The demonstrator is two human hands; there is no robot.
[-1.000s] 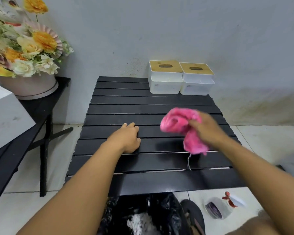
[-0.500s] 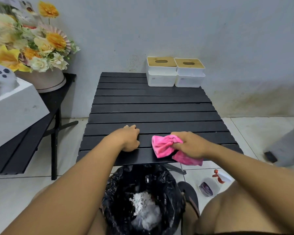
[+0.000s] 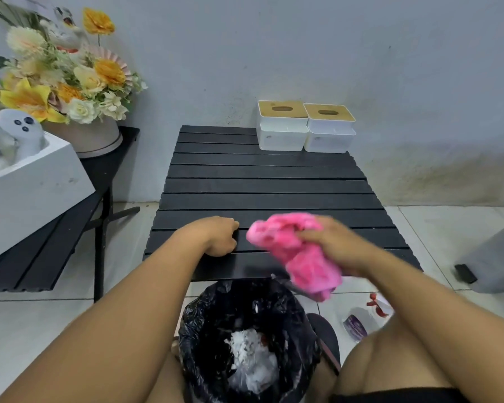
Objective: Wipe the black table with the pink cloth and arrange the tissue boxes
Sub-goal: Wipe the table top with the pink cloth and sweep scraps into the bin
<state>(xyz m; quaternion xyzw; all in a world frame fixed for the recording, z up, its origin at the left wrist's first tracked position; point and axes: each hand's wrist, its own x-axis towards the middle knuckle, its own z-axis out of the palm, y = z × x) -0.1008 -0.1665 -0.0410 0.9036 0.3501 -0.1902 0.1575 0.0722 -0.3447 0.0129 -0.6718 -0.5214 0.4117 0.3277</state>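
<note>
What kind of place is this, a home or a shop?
Probably a home corner, not certain: tiled floor, a flower arrangement beside the table, two tissue boxes by a bare wall.

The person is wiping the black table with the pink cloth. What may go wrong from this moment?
1. The pink cloth, gripped by the right hand, hangs past the near edge of the black table, over the rim of the open bin. If it slips, it may drop into the waste.
2. The left tissue box and the right tissue box stand at the far edge, by the right corner. A long wipe might push them off.
</note>
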